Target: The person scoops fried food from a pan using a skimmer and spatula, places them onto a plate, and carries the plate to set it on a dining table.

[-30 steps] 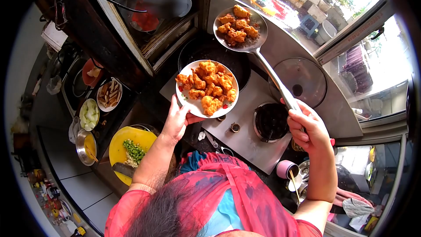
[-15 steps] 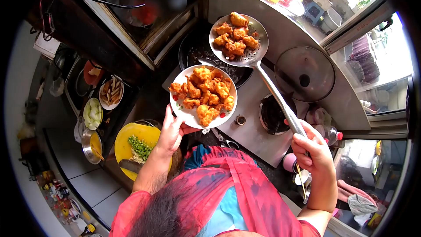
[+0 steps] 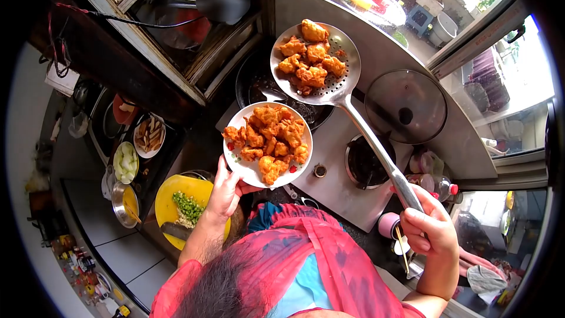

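My left hand [image 3: 228, 193] grips the lower left edge of a white plate [image 3: 235, 122] heaped with golden fried pieces [image 3: 272, 141]. In my right hand [image 3: 431, 224] is the long metal handle of a skimmer [image 3: 347, 59], its fingers wrapped round it. Several browned fried pieces [image 3: 312, 62] lie in the perforated bowl of the skimmer. That bowl hangs above and a little right of the plate, over a dark wok [image 3: 252, 79] that is partly hidden beneath both. A metal utensil end shows in the wok behind the plate.
A glass lid [image 3: 406, 106] leans against the panel below the window. A second burner [image 3: 368, 162] sits at right. On the left are a yellow cutting board [image 3: 168, 200] with chopped greens [image 3: 188, 207] and a knife [image 3: 175, 231], and several bowls, one with pale slices [image 3: 126, 162].
The skimmer's bowl has shifted slightly left and tilted, and my right hand is a little lower and farther right. The plate has moved slightly left and down; the fried pieces stay on both.
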A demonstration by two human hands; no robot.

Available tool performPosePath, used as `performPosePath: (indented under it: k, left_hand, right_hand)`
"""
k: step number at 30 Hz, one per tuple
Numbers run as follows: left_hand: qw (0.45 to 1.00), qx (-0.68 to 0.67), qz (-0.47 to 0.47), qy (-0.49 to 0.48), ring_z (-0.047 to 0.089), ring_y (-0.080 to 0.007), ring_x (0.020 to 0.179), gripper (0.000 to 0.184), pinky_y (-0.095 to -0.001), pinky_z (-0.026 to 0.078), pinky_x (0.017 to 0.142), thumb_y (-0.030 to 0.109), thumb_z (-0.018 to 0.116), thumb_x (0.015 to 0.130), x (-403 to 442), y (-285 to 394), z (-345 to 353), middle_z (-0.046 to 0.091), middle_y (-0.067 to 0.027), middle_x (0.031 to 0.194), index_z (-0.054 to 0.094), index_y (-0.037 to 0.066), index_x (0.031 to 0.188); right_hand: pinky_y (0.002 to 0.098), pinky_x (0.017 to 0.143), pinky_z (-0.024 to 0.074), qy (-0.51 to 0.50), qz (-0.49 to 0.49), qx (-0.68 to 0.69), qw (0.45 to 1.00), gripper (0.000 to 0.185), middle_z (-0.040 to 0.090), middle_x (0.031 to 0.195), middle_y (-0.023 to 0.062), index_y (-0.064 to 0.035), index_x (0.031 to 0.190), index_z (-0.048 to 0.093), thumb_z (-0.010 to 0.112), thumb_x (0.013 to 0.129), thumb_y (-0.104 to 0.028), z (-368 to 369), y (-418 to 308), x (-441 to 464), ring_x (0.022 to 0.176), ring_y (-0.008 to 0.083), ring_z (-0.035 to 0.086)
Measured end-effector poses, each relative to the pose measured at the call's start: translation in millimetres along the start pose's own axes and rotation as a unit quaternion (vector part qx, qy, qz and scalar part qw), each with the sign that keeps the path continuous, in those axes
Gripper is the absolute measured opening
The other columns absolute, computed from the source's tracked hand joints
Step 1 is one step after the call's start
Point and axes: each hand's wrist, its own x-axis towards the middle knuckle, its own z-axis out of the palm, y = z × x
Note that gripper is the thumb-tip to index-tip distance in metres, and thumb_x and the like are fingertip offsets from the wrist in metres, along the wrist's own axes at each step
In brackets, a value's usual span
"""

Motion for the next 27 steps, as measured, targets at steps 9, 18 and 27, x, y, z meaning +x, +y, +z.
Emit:
performPosePath:
  k: [9, 18, 27]
  left_hand:
    - [1.0, 0.003, -0.015, 0.015, 0.062, -0.0277, 0.102, 0.059, -0.0465, 0.058, 0.077, 0.001, 0.042, 0.085, 3, 9, 3, 0.049, -0.0143, 0.126, 0.022, 0.011, 0.139]
    - [1.0, 0.006, -0.006, 0.015, 0.061, -0.0287, 0.103, 0.058, -0.0461, 0.059, 0.075, 0.001, 0.042, 0.085, 1, 8, -2, 0.049, -0.0144, 0.126, 0.021, 0.012, 0.139]
    - [1.0, -0.008, 0.0, 0.002, 0.062, -0.0279, 0.102, 0.049, -0.0442, 0.059, 0.076, 0.007, 0.043, 0.093, 3, 12, 4, 0.048, -0.0147, 0.126, 0.02, 0.012, 0.136]
  right_hand:
    - [0.0168, 0.032, 0.0236, 0.003, -0.005, 0.001, 1.0, 0.045, 0.04, 0.057, -0.0011, -0.0037, 0.131, 0.04, 0.056, 0.089, -0.011, 1, -14, 4, 0.036, 0.0027, 0.031]
    - [0.0173, 0.032, 0.0227, 0.004, -0.01, -0.005, 1.0, 0.046, 0.039, 0.058, -0.0008, -0.0044, 0.131, 0.04, 0.057, 0.089, -0.013, 0, -16, 1, 0.036, 0.0028, 0.03]
    - [0.018, 0.034, 0.0247, -0.01, 0.002, 0.0, 1.0, 0.044, 0.04, 0.059, -0.0009, -0.0057, 0.13, 0.041, 0.057, 0.089, -0.011, -1, -19, 0, 0.039, 0.0046, 0.033]
